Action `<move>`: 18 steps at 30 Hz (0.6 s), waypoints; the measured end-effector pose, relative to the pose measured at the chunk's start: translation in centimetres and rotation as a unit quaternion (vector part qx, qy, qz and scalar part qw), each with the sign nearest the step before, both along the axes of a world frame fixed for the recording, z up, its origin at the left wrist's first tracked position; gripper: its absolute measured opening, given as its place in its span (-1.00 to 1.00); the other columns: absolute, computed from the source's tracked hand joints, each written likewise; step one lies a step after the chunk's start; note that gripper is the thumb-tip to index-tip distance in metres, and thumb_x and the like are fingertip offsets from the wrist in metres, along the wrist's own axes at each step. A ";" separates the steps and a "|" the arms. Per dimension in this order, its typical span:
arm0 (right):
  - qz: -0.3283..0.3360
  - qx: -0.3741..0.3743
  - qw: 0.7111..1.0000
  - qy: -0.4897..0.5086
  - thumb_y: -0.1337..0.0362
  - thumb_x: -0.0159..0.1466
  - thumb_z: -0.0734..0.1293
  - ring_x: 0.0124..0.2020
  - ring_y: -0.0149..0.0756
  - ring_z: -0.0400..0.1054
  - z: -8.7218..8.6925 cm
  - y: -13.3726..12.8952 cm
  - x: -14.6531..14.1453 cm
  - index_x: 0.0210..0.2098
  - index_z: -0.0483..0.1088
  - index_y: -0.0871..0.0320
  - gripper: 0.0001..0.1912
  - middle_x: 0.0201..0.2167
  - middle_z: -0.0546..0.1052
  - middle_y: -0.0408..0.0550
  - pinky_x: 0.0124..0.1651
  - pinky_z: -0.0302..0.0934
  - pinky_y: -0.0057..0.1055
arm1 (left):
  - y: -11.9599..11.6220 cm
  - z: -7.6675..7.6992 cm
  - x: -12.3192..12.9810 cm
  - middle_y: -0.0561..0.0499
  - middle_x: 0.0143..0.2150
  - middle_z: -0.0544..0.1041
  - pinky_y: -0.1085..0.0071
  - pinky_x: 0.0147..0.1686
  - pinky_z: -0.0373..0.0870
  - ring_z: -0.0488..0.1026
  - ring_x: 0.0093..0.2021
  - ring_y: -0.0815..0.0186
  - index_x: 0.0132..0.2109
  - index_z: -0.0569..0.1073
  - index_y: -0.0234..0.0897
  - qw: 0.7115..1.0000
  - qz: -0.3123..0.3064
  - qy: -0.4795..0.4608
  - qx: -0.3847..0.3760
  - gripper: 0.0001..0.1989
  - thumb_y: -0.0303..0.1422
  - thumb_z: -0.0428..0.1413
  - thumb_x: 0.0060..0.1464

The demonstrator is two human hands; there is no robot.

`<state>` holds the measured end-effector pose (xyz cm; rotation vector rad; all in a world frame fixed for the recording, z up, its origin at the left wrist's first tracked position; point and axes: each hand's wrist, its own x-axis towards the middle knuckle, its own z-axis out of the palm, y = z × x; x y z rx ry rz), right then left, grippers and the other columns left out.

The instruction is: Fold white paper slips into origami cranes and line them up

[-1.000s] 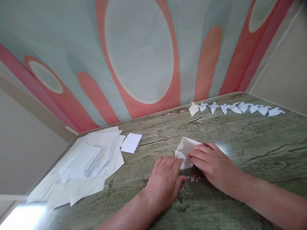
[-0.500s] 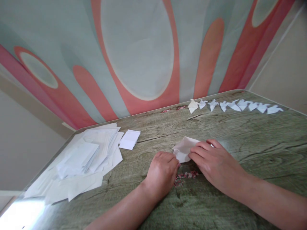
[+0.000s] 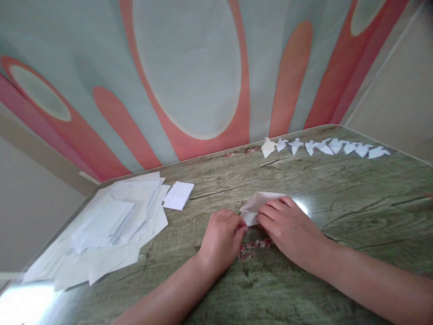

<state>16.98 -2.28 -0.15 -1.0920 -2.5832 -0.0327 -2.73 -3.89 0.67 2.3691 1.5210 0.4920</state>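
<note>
A pale, pinkish-white piece of folded paper [image 3: 252,208] lies on the wood-grain table in front of me. At its lower left corner, my left hand [image 3: 223,234] pinches the edge between thumb and fingers. My right hand [image 3: 291,225] lies over the right part of the paper, its fingers bent and together on it, hiding that side. Its thumb is out of sight beneath the hand. Along the far right edge stands a row of several folded paper birds [image 3: 296,146], the leftmost one [image 3: 268,148] more cream-coloured than the others.
A loose heap of white paper sheets [image 3: 115,259] covers the table's left side, with a smaller stack [image 3: 103,221] on top. Beside it lies a small folded white paper [image 3: 178,195]. Behind the table [image 3: 338,189] rises a wall with a red and grey-green pattern [image 3: 216,149].
The view has shifted slightly, moving everything a little left. My right hand has slid over more of the paper, and the left thumb now shows at the paper's corner.
</note>
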 end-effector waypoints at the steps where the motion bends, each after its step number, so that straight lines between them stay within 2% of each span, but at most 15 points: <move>1: 0.001 -0.002 1.000 0.007 0.39 0.26 0.32 -0.25 -0.17 0.26 -0.1 0.1 0.0 -0.40 0.42 0.15 -0.89 -0.39 0.48 -0.08 -0.14 0.01 -0.19 | 0.0 0.1 0.0 0.00 -0.33 0.51 0.28 -0.13 0.28 0.42 -0.20 0.19 -0.31 0.48 -0.25 1.000 -0.001 0.001 -0.005 -0.96 -0.44 0.14 0.11; 5: -0.005 -0.010 0.999 0.048 0.36 0.31 0.28 -0.25 -0.21 0.27 -0.5 0.4 0.3 -0.40 0.43 0.14 -0.84 -0.41 0.49 -0.09 -0.15 -0.01 -0.23 | -0.1 0.5 -0.4 0.00 -0.30 0.52 0.28 -0.13 0.27 0.43 -0.18 0.17 -0.27 0.48 -0.24 1.000 0.003 0.013 -0.021 -0.96 -0.40 0.19 0.08; 11: 0.018 -0.041 0.996 0.078 0.39 0.27 0.33 -0.23 -0.23 0.30 -0.5 0.4 0.7 -0.36 0.46 0.12 -0.90 -0.37 0.50 -0.11 -0.14 -0.01 -0.26 | -0.4 1.0 -1.1 0.00 -0.23 0.52 0.26 -0.12 0.26 0.42 -0.12 0.14 -0.22 0.49 -0.20 0.998 0.003 0.038 -0.040 -0.88 -0.37 0.23 0.05; 16: 0.015 -0.042 0.997 0.065 0.36 0.31 0.30 -0.23 -0.23 0.30 -0.5 0.6 0.6 -0.40 0.46 0.14 -0.85 -0.39 0.50 -0.11 -0.13 -0.01 -0.25 | 0.0 1.0 -1.0 0.00 -0.27 0.54 0.28 -0.13 0.26 0.42 -0.14 0.16 -0.28 0.52 -0.21 0.999 0.002 0.029 -0.042 -0.97 -0.37 0.19 0.09; 18: 0.008 -0.037 0.997 0.063 0.33 0.34 0.26 -0.24 -0.23 0.31 -0.7 0.7 0.5 -0.41 0.45 0.15 -0.80 -0.39 0.49 -0.10 -0.12 0.00 -0.24 | 0.1 1.0 -1.0 -0.01 -0.28 0.54 0.29 -0.14 0.26 0.43 -0.16 0.17 -0.30 0.52 -0.22 0.999 -0.001 0.031 -0.035 -0.94 -0.38 0.15 0.13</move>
